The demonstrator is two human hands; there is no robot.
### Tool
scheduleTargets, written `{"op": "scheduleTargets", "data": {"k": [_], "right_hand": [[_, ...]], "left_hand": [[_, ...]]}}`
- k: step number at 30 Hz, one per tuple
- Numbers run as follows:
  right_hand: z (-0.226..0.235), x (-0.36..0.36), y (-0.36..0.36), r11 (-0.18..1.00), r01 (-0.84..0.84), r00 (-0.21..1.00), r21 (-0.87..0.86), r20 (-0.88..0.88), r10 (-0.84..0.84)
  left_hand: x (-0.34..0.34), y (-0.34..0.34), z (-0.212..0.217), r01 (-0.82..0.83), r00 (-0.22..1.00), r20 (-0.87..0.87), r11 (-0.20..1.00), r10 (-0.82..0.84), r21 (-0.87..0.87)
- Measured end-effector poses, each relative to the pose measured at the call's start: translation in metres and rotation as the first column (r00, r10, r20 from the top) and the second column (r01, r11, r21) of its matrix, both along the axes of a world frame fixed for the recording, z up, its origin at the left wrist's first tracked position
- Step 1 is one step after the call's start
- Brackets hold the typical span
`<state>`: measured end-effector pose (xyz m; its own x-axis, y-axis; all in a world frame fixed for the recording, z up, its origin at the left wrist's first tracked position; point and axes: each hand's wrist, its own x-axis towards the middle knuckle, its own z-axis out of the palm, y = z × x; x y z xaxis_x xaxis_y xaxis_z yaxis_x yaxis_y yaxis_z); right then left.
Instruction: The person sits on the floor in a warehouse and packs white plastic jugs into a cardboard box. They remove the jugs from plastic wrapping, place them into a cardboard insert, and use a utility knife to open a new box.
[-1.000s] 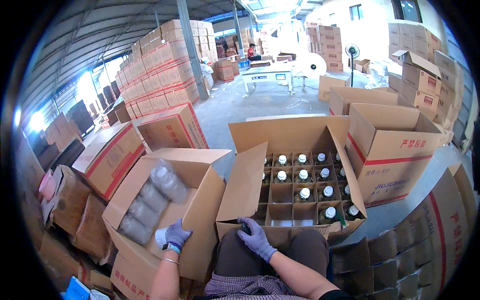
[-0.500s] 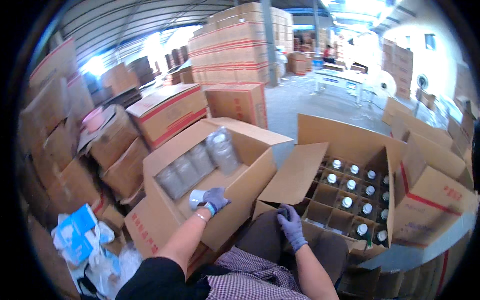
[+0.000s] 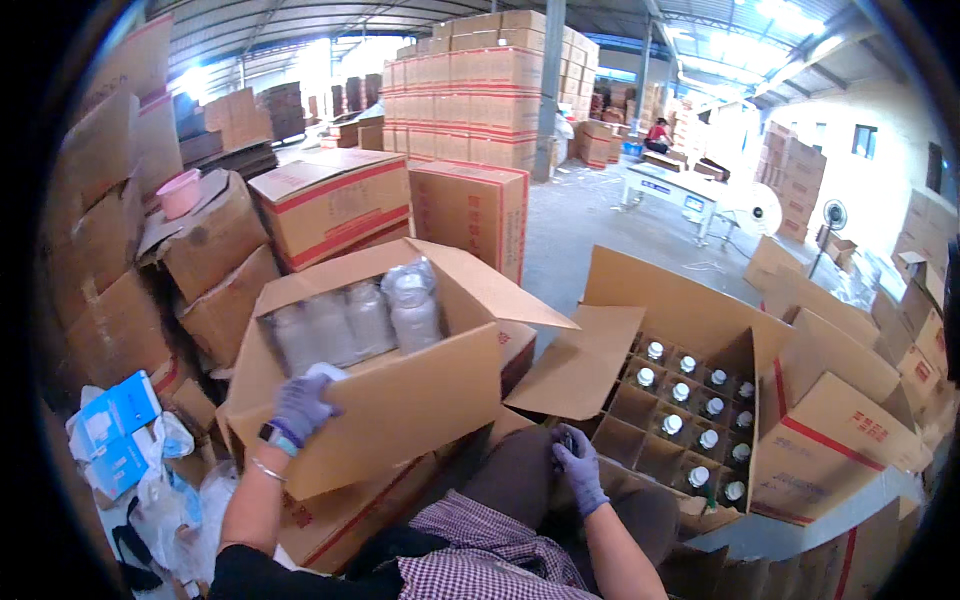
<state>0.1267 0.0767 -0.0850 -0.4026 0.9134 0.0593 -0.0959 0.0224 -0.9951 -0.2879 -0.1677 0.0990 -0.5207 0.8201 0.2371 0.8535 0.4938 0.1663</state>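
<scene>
My left hand (image 3: 304,408), in a grey-purple glove, is curled over the near rim of an open cardboard box (image 3: 400,405). Just behind its fingers a white object (image 3: 326,372) shows, partly hidden, its kind unclear. Against the box's far wall stand several wrapped clear bottles (image 3: 345,325), the right one in loose plastic film (image 3: 412,300). My right hand (image 3: 580,468), gloved too, rests by my knee, its fingers curled round something small and dark. To its right an open divided carton (image 3: 690,285) holds several white-capped bottles (image 3: 672,424); some of its left cells show no bottle.
Closed cartons (image 3: 335,205) stand beyond the box. At left, worn boxes carry a pink bowl (image 3: 180,194); below lie a blue packet (image 3: 115,430) and plastic bags. Open cartons (image 3: 840,430) crowd the right. Farther back are a white table (image 3: 670,190), a fan (image 3: 834,215) and a person (image 3: 658,134).
The bottle box has shifted left and turned, with my left hand at its near rim. The white object is now more hidden. My right hand stays by my knee; the view has shifted.
</scene>
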Motion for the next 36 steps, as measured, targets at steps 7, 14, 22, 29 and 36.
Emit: {"op": "scheduleTargets", "data": {"k": [7, 14, 22, 29, 36], "right_hand": [[0.009, -0.003, -0.004, 0.994, 0.049, 0.999, -0.102, -0.018, -0.051], [0.063, -0.066, -0.059, 0.989, 0.039, 0.961, -0.143, -0.266, -0.076], [0.105, -0.104, -0.153, 0.953, -0.270, 0.962, 0.139, 0.093, 0.258], [0.110, -0.067, -0.194, 0.940, -0.338, 0.912, 0.044, 0.263, 0.315], [0.102, -0.088, -0.195, 0.926, -0.365, 0.916, 0.097, 0.214, 0.339]], "left_hand": [[-0.105, -0.124, 0.075, -0.101, 0.987, -0.091, 0.947, 0.134, 0.306], [-0.181, -0.315, 0.005, -0.457, 0.828, -0.315, 0.884, 0.464, 0.101], [-0.198, -0.371, -0.128, -0.713, 0.679, -0.115, 0.688, 0.725, 0.135], [-0.005, -0.177, -0.100, -0.036, 0.525, 0.842, 0.986, -0.119, 0.162], [0.018, -0.144, -0.072, 0.066, 0.448, 0.894, 0.996, 0.024, -0.060]]}}
